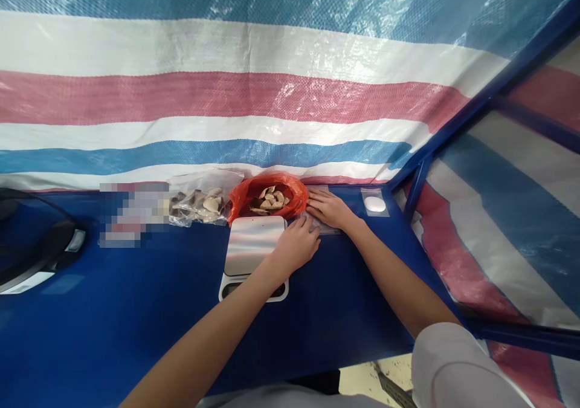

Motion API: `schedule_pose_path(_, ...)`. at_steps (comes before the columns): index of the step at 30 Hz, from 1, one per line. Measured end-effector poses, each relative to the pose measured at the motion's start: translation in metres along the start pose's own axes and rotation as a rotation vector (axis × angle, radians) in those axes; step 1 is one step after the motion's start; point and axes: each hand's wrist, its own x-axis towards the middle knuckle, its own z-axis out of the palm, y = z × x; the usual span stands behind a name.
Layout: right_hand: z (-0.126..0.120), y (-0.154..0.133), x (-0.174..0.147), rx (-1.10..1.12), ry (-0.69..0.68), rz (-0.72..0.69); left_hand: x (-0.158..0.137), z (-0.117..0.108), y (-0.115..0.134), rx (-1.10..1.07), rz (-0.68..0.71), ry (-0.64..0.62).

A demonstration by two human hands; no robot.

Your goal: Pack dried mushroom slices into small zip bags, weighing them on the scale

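My left hand (296, 245) is over the right edge of a kitchen scale (254, 248), its slightly bent fingers apart and touching clear plastic bags (330, 230). Those bags lie flat beside the scale, partly covered by both hands. From the right, my right hand (332, 208) rests on the same bags, fingers stretched out towards the rim of a red plastic bag (238, 193). Pale, dried-looking slices (272, 200) fill the bottom of the open red bag. Bare metal shows on the scale's plate, and my left forearm crosses its display.
A clear bag of similar slices (199, 205) lies left of the red one, beside a blurred-out packet (136, 211). A small clear bag with a white round thing (375, 204) is at the right. Black cabled gear (49, 251) sits far left. A striped sheet (226, 93) walls the blue table (149, 311).
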Motion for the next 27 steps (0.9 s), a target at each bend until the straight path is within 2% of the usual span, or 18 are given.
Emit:
schedule_pose_path(4,-0.001,0.002,0.000,0.042,0.022,-0.007,-0.001,0.001,-0.001,0.005,0.005,0.017)
schedule_pose_path(10,-0.016,0.001,-0.011,0.110,0.164,0.085,0.000,-0.003,0.000,0.027,-0.006,-0.002)
schedule_pose_path(14,-0.030,-0.011,-0.024,0.196,0.251,0.139,-0.004,-0.012,0.002,-0.011,-0.028,0.005)
schedule_pose_path(17,-0.035,-0.026,-0.035,0.235,0.305,0.149,-0.014,-0.020,-0.003,-0.004,-0.037,0.077)
schedule_pose_path(22,-0.031,-0.062,-0.052,0.198,0.251,0.163,-0.042,-0.036,-0.021,0.014,-0.086,0.237)
schedule_pose_path(27,-0.018,-0.100,-0.060,0.094,0.158,0.175,-0.074,-0.048,-0.040,-0.014,-0.185,0.339)
